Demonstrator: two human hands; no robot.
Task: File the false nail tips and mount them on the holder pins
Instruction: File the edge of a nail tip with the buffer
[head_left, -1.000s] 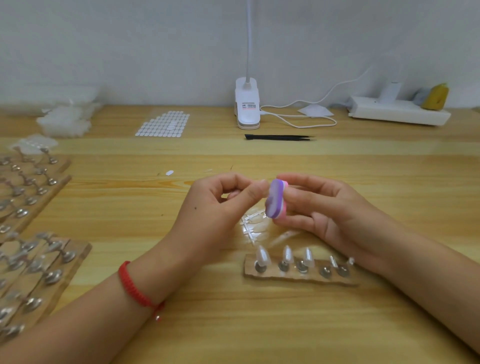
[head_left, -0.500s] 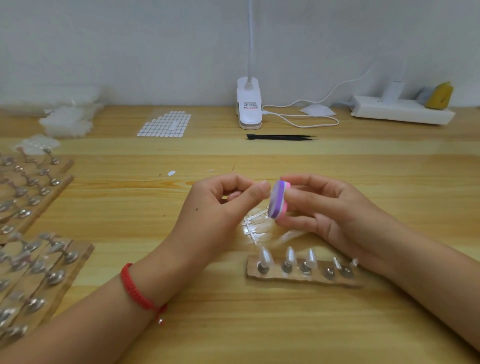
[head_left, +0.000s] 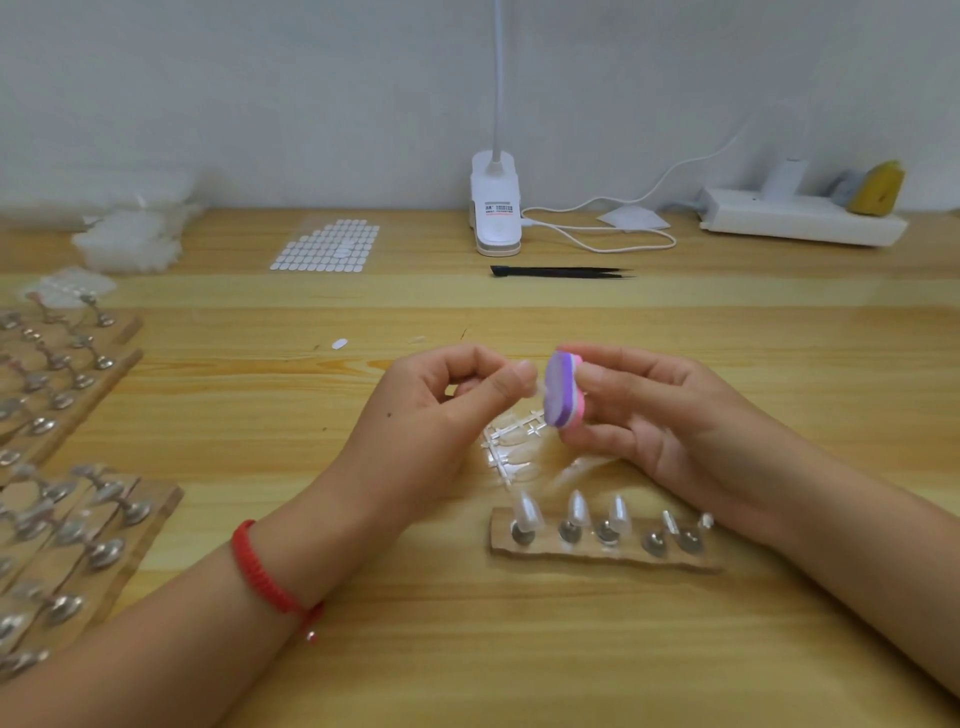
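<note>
1. The wooden worktop (head_left: 519, 649) carries everything; spare pin racks (head_left: 78, 519) lie at its left edge.
2. The left hand (head_left: 441, 415) is curled, thumb and forefinger pinching a clear nail tip. The right hand (head_left: 660, 415) grips a file block between thumb and fingers. Both hover above the worktop's middle.
3. The holder strip (head_left: 602, 556) lies nearest the person, its long axis running left to right. Three mounted tips (head_left: 527, 512) stand on its left pins, their points up and away.
4. The clear tip frame (head_left: 511, 441) lies flat between the hands and the strip.
5. The file block (head_left: 561, 395) stands nearly upright, long axis top to bottom, purple face towards the left hand.
6. The nail tip (head_left: 540, 387) juts rightwards from the fingers, reaching the purple face; its shape is too small to tell.
</note>
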